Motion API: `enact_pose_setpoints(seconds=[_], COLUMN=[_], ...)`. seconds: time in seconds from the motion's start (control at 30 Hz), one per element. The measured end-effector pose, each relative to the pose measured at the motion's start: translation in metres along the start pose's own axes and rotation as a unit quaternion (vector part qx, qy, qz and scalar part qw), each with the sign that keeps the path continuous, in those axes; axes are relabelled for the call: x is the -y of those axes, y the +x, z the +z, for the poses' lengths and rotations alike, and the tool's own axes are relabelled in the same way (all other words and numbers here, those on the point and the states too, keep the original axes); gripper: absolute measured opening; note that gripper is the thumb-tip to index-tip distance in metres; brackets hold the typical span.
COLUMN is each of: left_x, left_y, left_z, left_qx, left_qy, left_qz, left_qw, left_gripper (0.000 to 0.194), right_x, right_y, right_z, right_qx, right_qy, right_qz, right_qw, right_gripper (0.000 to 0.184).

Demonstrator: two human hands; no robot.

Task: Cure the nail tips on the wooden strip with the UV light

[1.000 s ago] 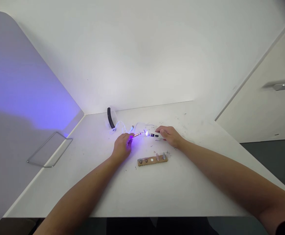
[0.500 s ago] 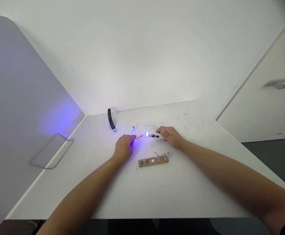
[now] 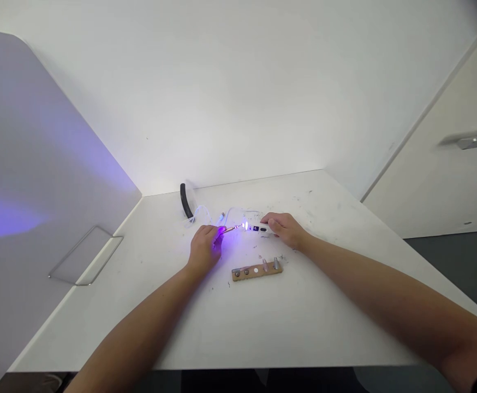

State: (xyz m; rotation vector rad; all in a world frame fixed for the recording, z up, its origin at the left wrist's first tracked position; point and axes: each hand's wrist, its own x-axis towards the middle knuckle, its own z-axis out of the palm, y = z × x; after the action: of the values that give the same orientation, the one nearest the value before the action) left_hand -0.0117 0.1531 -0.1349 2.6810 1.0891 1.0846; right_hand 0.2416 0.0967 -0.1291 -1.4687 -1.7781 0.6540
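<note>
My right hand [image 3: 284, 229] is closed round the rear of a white pen-shaped tool [image 3: 258, 228] that lies low over the white table [image 3: 304, 327]. A violet light glows at the tool's front end. My left hand [image 3: 206, 248] is curled, its fingertips pinching the thin metal bit [image 3: 230, 229] that sticks out of the tool's nose. Just in front of the hands lies a small wooden holder [image 3: 257, 270] with several metal bits standing in it.
A white cable [image 3: 206, 212] loops behind the hands beside a curved black piece [image 3: 185, 200] near the back wall. A grey partition [image 3: 25, 180] with a wire bracket [image 3: 85, 256] closes the left side. Dark specks litter the tabletop.
Both hands stay almost in place on the tool. The violet glow on the left partition has shifted, from low near the corner to further left and higher.
</note>
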Motion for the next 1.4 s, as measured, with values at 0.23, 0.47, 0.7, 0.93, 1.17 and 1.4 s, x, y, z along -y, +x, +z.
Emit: enact_pose_setpoints(seconds=[0.23, 0.47, 0.7, 0.93, 1.17, 1.4], left_x=[-0.0025, -0.0031, -0.0024, -0.0018, -0.0024, -0.0045], left_y=[-0.0003, 0.0015, 0.0011, 0.0002, 0.001, 0.0007], left_z=[-0.0032, -0.0041, -0.0025, -0.0029, -0.0031, -0.0053], left_qx=[-0.031, -0.066, -0.07, -0.051, -0.047, -0.047], left_qy=[-0.016, -0.025, -0.028, -0.025, -0.022, -0.031], left_qz=[0.021, 0.033, 0.033, 0.025, 0.041, 0.047], left_qw=[0.999, 0.997, 0.997, 0.998, 0.998, 0.997], left_gripper=[0.018, 0.013, 0.013, 0.016, 0.015, 0.015], right_x=[0.0047, 0.0056, 0.0084, 0.0093, 0.0092, 0.0095], right_y=[-0.0009, -0.0015, -0.0018, -0.0015, -0.0015, -0.0012], right_z=[-0.0017, -0.0023, -0.0025, -0.0031, -0.0027, -0.0024], right_qx=[-0.003, -0.005, -0.005, -0.004, 0.0, -0.004], right_qy=[-0.007, -0.013, -0.012, -0.015, -0.012, -0.009], right_qz=[-0.012, -0.018, -0.011, -0.023, -0.023, -0.028], right_qw=[1.0, 1.0, 1.0, 1.0, 1.0, 1.0], right_gripper=[0.049, 0.05, 0.051, 0.051, 0.052, 0.051])
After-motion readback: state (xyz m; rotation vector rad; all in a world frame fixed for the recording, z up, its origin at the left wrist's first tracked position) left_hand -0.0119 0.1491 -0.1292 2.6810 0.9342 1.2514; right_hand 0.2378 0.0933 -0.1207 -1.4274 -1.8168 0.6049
